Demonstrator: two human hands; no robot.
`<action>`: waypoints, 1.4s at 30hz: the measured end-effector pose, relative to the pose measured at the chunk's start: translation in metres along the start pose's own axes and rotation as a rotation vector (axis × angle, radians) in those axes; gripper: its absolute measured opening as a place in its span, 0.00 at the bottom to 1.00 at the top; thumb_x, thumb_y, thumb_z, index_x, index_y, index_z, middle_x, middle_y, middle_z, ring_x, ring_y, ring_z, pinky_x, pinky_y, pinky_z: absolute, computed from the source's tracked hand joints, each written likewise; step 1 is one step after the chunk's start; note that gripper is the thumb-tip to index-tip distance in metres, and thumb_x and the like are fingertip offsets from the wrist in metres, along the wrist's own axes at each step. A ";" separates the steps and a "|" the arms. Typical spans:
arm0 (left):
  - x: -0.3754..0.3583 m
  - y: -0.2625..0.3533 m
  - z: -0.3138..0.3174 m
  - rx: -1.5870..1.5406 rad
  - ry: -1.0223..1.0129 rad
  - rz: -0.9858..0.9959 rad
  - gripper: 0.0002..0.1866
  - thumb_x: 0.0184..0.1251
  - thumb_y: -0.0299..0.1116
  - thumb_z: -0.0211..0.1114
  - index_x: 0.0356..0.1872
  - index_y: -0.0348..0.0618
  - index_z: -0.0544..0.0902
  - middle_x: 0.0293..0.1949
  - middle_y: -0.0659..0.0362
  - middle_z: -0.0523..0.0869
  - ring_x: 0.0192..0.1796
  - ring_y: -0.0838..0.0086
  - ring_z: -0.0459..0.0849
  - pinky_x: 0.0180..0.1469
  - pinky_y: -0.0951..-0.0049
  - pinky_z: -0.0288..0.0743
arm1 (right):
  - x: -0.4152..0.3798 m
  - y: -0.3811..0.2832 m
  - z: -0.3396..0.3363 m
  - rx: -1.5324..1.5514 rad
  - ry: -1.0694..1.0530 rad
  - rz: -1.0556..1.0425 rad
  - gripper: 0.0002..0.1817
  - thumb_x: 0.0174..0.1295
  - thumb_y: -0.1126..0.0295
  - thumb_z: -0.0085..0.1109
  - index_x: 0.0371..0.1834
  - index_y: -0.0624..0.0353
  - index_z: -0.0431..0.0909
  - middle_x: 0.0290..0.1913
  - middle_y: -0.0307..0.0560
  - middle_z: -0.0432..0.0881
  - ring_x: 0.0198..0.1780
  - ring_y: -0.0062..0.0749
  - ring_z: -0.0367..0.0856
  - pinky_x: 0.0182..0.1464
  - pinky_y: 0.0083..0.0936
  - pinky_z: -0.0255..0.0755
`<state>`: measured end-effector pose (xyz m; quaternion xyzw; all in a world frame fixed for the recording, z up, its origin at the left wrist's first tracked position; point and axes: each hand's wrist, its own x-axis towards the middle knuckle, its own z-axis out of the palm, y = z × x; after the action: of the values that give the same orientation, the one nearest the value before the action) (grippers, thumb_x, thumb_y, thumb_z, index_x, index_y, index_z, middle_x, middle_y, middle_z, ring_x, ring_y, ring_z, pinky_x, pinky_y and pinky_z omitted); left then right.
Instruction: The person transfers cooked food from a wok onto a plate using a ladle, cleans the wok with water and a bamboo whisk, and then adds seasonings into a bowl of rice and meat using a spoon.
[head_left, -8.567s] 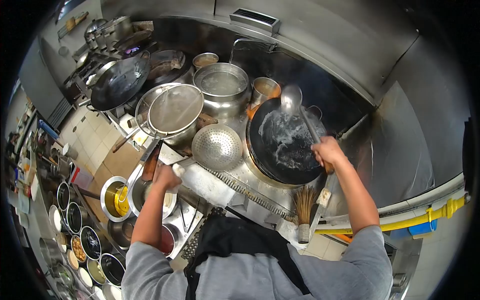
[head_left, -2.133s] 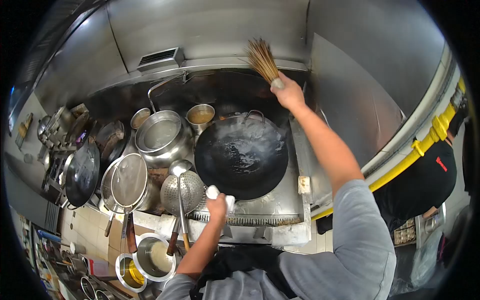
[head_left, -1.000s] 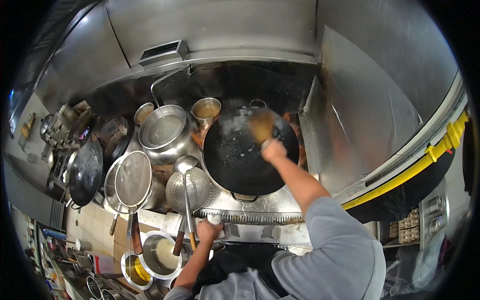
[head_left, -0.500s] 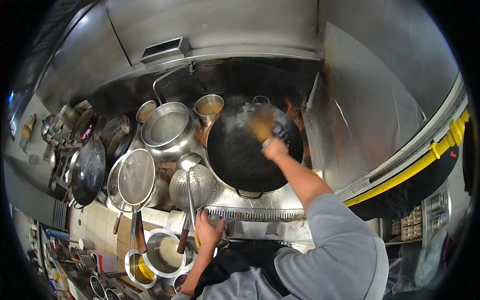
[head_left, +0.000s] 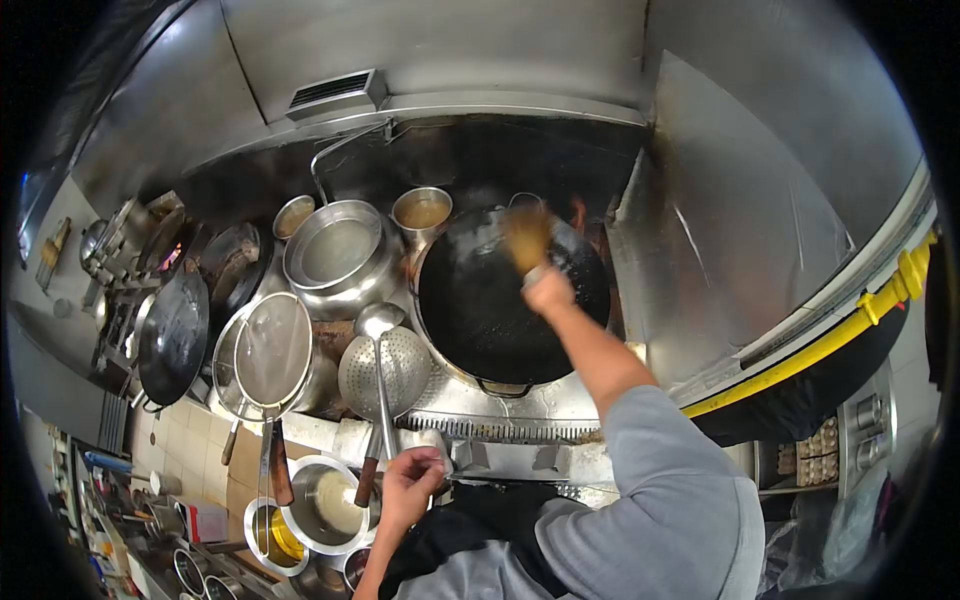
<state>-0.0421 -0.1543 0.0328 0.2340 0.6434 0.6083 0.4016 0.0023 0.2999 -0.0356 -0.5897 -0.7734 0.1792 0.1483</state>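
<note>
My right hand point(head_left: 550, 291) is closed round the end of a bamboo brush point(head_left: 527, 238), whose blurred bristles are over the upper part of a large black wok point(head_left: 500, 310). The wok sits on the burner, with wet, shiny patches near its far side. My left hand point(head_left: 412, 480) is near the counter's front edge, fingers curled, beside the handle of a steel ladle point(head_left: 381, 322). Whether it holds anything cannot be made out. That ladle lies across a perforated skimmer point(head_left: 385, 372) left of the wok.
Left are a steel pot point(head_left: 335, 255), a mesh strainer point(head_left: 273, 352) and a hanging-angled wok point(head_left: 174, 340). Small steel bowls point(head_left: 421, 209) stand behind. Below are a pot with pale contents point(head_left: 335, 500) and a yellow-oil container point(head_left: 283, 535). Flames show behind the wok's right side.
The brush has swung slightly, its bristles now more upright and farther back. My left hand has moved a little down and right, its fingers more curled.
</note>
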 end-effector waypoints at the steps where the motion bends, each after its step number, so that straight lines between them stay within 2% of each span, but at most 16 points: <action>1: 0.003 0.003 0.003 0.014 -0.098 0.029 0.14 0.63 0.21 0.65 0.49 0.37 0.79 0.41 0.60 0.84 0.43 0.79 0.82 0.49 0.78 0.76 | -0.039 -0.022 -0.024 0.029 -0.325 -0.119 0.30 0.45 0.58 0.74 0.53 0.54 0.80 0.47 0.55 0.84 0.44 0.46 0.85 0.48 0.39 0.79; 3: 0.003 0.002 -0.007 0.031 -0.238 -0.027 0.16 0.63 0.21 0.66 0.51 0.37 0.78 0.44 0.58 0.84 0.46 0.77 0.82 0.50 0.76 0.77 | -0.093 -0.040 -0.035 0.461 -0.794 -0.158 0.37 0.46 0.63 0.75 0.64 0.51 0.73 0.49 0.50 0.85 0.42 0.36 0.83 0.49 0.33 0.78; 6: -0.001 -0.004 -0.030 -0.073 -0.105 -0.073 0.15 0.62 0.19 0.65 0.50 0.34 0.78 0.44 0.56 0.84 0.46 0.74 0.83 0.50 0.74 0.78 | -0.064 0.028 -0.069 0.018 -0.698 -0.542 0.35 0.46 0.59 0.73 0.63 0.40 0.76 0.47 0.51 0.85 0.49 0.37 0.82 0.55 0.33 0.73; 9: -0.002 -0.015 -0.051 -0.197 0.034 -0.034 0.14 0.61 0.16 0.63 0.48 0.32 0.77 0.45 0.53 0.85 0.45 0.71 0.85 0.52 0.72 0.78 | -0.021 0.036 -0.160 -0.456 -0.121 -0.122 0.20 0.55 0.58 0.61 0.49 0.54 0.81 0.46 0.53 0.85 0.50 0.46 0.83 0.51 0.39 0.77; 13: 0.016 0.010 -0.034 -0.166 -0.081 0.060 0.15 0.60 0.17 0.64 0.49 0.35 0.77 0.45 0.55 0.84 0.47 0.72 0.84 0.53 0.73 0.76 | -0.005 0.010 -0.140 0.105 0.331 0.024 0.18 0.58 0.60 0.55 0.48 0.56 0.80 0.47 0.58 0.83 0.50 0.53 0.82 0.51 0.43 0.76; 17: 0.021 0.036 -0.014 0.068 -0.317 0.148 0.16 0.61 0.15 0.60 0.51 0.34 0.77 0.47 0.55 0.84 0.50 0.71 0.83 0.55 0.71 0.75 | -0.087 -0.024 -0.078 -0.087 -0.708 -0.224 0.33 0.49 0.58 0.71 0.61 0.50 0.76 0.44 0.51 0.85 0.38 0.38 0.85 0.30 0.36 0.83; 19: 0.014 0.028 -0.029 0.105 -0.347 0.151 0.17 0.61 0.15 0.60 0.52 0.35 0.77 0.47 0.56 0.84 0.50 0.73 0.83 0.55 0.71 0.75 | -0.131 -0.021 -0.082 0.263 -0.876 -0.299 0.37 0.44 0.54 0.74 0.63 0.44 0.76 0.48 0.47 0.85 0.45 0.40 0.83 0.45 0.36 0.81; 21: 0.005 0.011 -0.050 -0.137 -0.232 -0.076 0.16 0.59 0.18 0.66 0.49 0.35 0.78 0.45 0.56 0.84 0.48 0.74 0.83 0.53 0.73 0.76 | -0.114 0.002 -0.135 -0.061 -0.939 -0.313 0.36 0.49 0.56 0.72 0.66 0.34 0.72 0.54 0.46 0.81 0.45 0.40 0.83 0.31 0.35 0.83; 24: 0.000 -0.004 -0.063 -0.191 -0.158 -0.015 0.17 0.60 0.17 0.64 0.51 0.35 0.77 0.47 0.55 0.83 0.49 0.72 0.83 0.52 0.73 0.77 | -0.063 0.019 -0.206 -0.724 -0.379 -0.156 0.26 0.50 0.54 0.69 0.53 0.50 0.82 0.50 0.51 0.84 0.52 0.41 0.83 0.49 0.35 0.79; 28: 0.000 0.006 -0.047 -0.178 -0.181 0.002 0.19 0.60 0.17 0.65 0.53 0.35 0.75 0.49 0.56 0.82 0.50 0.73 0.82 0.54 0.72 0.76 | -0.023 0.010 -0.142 -0.093 0.227 0.058 0.17 0.58 0.59 0.58 0.44 0.57 0.82 0.46 0.57 0.84 0.50 0.50 0.83 0.50 0.40 0.78; 31: 0.003 0.020 -0.030 -0.067 -0.290 0.089 0.18 0.61 0.18 0.63 0.54 0.36 0.76 0.50 0.56 0.83 0.52 0.71 0.82 0.56 0.70 0.75 | -0.077 -0.023 -0.079 -0.229 -0.592 0.083 0.22 0.52 0.64 0.65 0.51 0.61 0.81 0.54 0.55 0.81 0.52 0.41 0.83 0.45 0.33 0.82; 33: 0.002 0.023 -0.037 0.070 -0.412 0.096 0.18 0.61 0.18 0.63 0.53 0.35 0.76 0.50 0.57 0.83 0.53 0.71 0.82 0.56 0.70 0.75 | -0.119 -0.031 -0.073 -0.106 -0.747 -0.313 0.30 0.48 0.61 0.71 0.58 0.53 0.78 0.57 0.54 0.79 0.52 0.42 0.82 0.41 0.36 0.84; 36: 0.002 0.010 -0.061 -0.099 -0.359 -0.058 0.17 0.61 0.19 0.65 0.52 0.35 0.77 0.49 0.56 0.83 0.51 0.72 0.82 0.54 0.71 0.76 | -0.102 -0.014 -0.122 -0.136 -0.859 -0.188 0.35 0.45 0.52 0.73 0.62 0.36 0.76 0.55 0.47 0.81 0.50 0.44 0.81 0.42 0.45 0.83; 37: 0.003 0.004 -0.064 -0.178 -0.297 -0.112 0.17 0.60 0.21 0.67 0.51 0.35 0.77 0.48 0.57 0.83 0.50 0.73 0.82 0.53 0.73 0.77 | -0.052 0.030 -0.112 -0.569 -0.604 -0.447 0.27 0.52 0.53 0.66 0.57 0.46 0.80 0.53 0.51 0.82 0.53 0.45 0.82 0.49 0.38 0.79; 38: 0.003 0.001 -0.067 -0.140 -0.283 -0.058 0.17 0.60 0.21 0.66 0.51 0.34 0.77 0.46 0.56 0.84 0.48 0.74 0.82 0.51 0.74 0.78 | -0.029 0.040 -0.127 -0.646 -0.276 -0.080 0.26 0.52 0.57 0.63 0.58 0.42 0.78 0.50 0.56 0.83 0.53 0.47 0.81 0.52 0.36 0.77; 42: 0.004 -0.009 -0.075 -0.043 -0.335 -0.097 0.16 0.61 0.21 0.66 0.51 0.34 0.77 0.45 0.57 0.83 0.46 0.76 0.82 0.51 0.74 0.78 | -0.006 0.048 -0.200 0.098 0.445 -0.094 0.34 0.57 0.57 0.62 0.68 0.56 0.67 0.55 0.63 0.79 0.56 0.51 0.79 0.55 0.38 0.73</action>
<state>-0.1025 -0.1973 0.0180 0.2920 0.5647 0.5543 0.5372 0.1333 0.3262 0.1205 -0.5702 -0.7386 0.0748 0.3518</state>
